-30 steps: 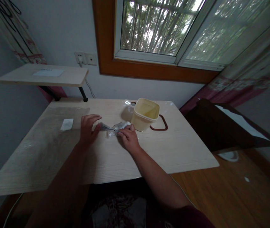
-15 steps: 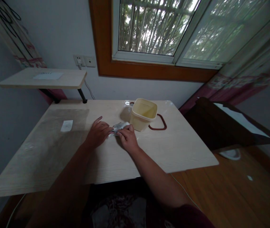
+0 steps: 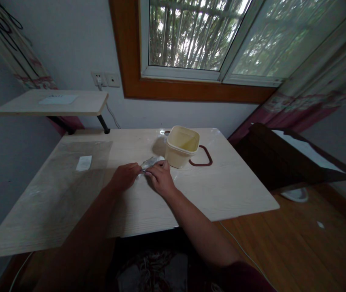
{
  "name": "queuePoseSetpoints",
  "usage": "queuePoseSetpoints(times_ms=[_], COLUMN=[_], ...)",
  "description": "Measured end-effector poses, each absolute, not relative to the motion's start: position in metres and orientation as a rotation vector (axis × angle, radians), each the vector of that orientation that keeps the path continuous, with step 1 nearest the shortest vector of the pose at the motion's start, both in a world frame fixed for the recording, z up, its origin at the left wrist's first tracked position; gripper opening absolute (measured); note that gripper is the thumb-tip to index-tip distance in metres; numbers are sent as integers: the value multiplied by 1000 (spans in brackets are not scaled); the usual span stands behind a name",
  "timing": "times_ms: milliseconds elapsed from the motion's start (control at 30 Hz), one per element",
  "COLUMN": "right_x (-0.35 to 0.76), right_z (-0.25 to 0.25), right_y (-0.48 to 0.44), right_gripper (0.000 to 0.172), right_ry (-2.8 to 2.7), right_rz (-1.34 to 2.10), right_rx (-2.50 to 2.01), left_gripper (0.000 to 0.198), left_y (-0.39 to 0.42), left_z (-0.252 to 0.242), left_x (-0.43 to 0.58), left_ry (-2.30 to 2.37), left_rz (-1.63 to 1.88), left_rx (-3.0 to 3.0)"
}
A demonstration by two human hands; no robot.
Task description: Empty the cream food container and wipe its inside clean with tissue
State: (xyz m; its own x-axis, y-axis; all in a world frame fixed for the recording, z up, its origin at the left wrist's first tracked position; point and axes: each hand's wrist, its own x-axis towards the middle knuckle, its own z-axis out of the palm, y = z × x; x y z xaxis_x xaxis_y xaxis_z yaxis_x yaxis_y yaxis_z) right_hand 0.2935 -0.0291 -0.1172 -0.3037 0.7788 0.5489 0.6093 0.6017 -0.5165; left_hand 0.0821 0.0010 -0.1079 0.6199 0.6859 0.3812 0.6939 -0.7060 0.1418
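A small, crinkled, clear-silvery plastic bag [image 3: 151, 162] lies on the pale wooden table [image 3: 212, 192] between my two hands. My left hand [image 3: 124, 177] is closed, pinching the bag's near left edge. From the other side my right hand [image 3: 161, 178] grips the same edge, fingers curled, thumb side close to the left fingertips. What the bag contains is too small to make out. Just beyond my right hand stands a cream square tub [image 3: 177, 158], upright and without a lid, its inside yellowish. A brown loop handle [image 3: 211, 156] sticks out on its right.
A raised wooden shelf [image 3: 78, 106] on black legs stands at the back left. On the left, a clear plastic sheet [image 3: 54, 182] covers the table, with a white paper label [image 3: 84, 163]. To the right is a dark brown surface [image 3: 282, 162] bearing white paper.
The raised finger of my left hand has folded down, and that hand is now closed at the bag's edge. My right hand stays on the bag. The view has shifted slightly.
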Motion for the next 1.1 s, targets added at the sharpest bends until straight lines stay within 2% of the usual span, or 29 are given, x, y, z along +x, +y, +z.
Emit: queuePoseSetpoints(times_ms=[200, 533, 833, 1100], right_x=[296, 301, 298, 297], right_z=[-117, -114, -118, -121], right_y=[-28, -28, -28, -29], right_gripper=[17, 16, 16, 19], right_ry=[-2054, -2064, -2056, -1991], right_rz=[264, 244, 239, 235], right_rx=[-1084, -1051, -1079, -1057], left_gripper=[38, 33, 35, 33], left_y=[4, 4, 6, 5], left_z=[-105, -99, -107, -99], left_x=[76, 69, 67, 63], left_ry=[-1121, -977, -1272, -1452], left_rz=[-848, -970, -991, -1174], left_rx=[-2932, -2921, -2935, -2821])
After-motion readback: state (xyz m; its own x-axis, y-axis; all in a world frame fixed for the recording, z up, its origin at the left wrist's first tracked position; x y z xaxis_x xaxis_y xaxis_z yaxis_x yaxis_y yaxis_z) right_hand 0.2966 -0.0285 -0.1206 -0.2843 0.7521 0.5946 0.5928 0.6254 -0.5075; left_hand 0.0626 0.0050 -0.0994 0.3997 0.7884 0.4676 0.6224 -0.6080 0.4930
